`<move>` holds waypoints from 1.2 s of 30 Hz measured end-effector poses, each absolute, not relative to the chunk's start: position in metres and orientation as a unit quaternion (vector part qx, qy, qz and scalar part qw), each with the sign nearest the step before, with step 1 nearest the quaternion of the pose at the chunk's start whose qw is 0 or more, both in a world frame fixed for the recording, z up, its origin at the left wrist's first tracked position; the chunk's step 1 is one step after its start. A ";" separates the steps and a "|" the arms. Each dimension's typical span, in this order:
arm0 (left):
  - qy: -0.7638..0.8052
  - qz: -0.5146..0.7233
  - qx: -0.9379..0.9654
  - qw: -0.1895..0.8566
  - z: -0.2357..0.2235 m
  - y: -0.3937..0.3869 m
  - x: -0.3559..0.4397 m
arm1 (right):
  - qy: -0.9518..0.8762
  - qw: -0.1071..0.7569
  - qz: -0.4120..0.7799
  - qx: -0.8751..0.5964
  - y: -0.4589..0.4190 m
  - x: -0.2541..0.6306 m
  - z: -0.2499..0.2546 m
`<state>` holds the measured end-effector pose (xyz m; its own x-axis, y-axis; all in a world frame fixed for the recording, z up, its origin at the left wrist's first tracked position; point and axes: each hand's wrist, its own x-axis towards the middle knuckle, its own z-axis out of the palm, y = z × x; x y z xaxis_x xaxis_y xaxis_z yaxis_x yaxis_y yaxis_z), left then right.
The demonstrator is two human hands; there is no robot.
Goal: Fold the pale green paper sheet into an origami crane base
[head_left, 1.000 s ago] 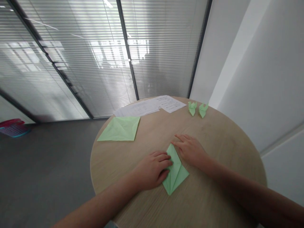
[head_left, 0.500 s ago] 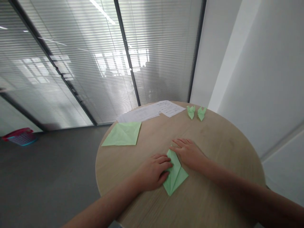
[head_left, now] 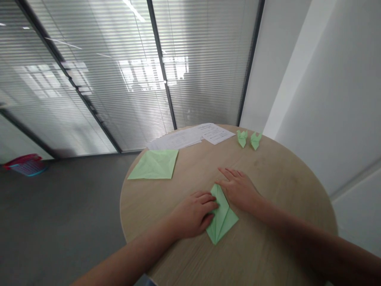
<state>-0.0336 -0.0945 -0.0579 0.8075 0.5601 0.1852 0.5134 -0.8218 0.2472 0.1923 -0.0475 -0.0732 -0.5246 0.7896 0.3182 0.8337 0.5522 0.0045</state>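
A folded, kite-shaped green paper (head_left: 222, 218) lies flat on the round wooden table (head_left: 276, 186) in front of me. My left hand (head_left: 193, 212) rests on its left side, fingers curled and pressing on the paper. My right hand (head_left: 239, 187) lies flat along its upper right edge with the fingers stretched out and touching the paper near its tip.
A creased square green sheet (head_left: 154, 164) lies at the table's left. White printed sheets (head_left: 190, 137) sit at the far edge. Two small folded green figures (head_left: 248, 139) stand at the far right. Glass walls with blinds stand behind; a pink basket (head_left: 25, 164) is on the floor.
My right hand has slid a little along the paper's upper right edge. The view has shifted slightly; the paper and my left hand stay in place.
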 end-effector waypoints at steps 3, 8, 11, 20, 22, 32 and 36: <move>0.283 0.125 0.947 0.090 -0.057 -0.095 -0.033 | -0.872 0.162 -0.060 -0.458 -0.045 0.195 -0.079; 0.298 0.124 0.943 0.080 -0.058 -0.096 -0.035 | -0.840 0.232 -0.008 -0.490 -0.037 0.203 -0.088; 0.310 0.110 0.942 0.067 -0.060 -0.096 -0.036 | -0.843 0.240 0.018 -0.480 -0.034 0.206 -0.089; 0.379 0.099 0.919 -0.045 -0.061 -0.094 -0.036 | -0.863 0.261 0.122 -0.415 -0.032 0.208 -0.082; 0.393 0.092 0.913 -0.066 -0.062 -0.090 -0.035 | -0.860 0.261 0.142 -0.415 -0.034 0.205 -0.081; 0.441 0.199 0.871 -0.085 -0.044 -0.076 -0.042 | -0.721 0.360 0.392 -0.445 -0.037 0.197 -0.072; 0.405 0.258 0.877 -0.023 -0.016 -0.069 -0.036 | -0.585 0.401 0.521 -0.476 -0.023 0.196 -0.051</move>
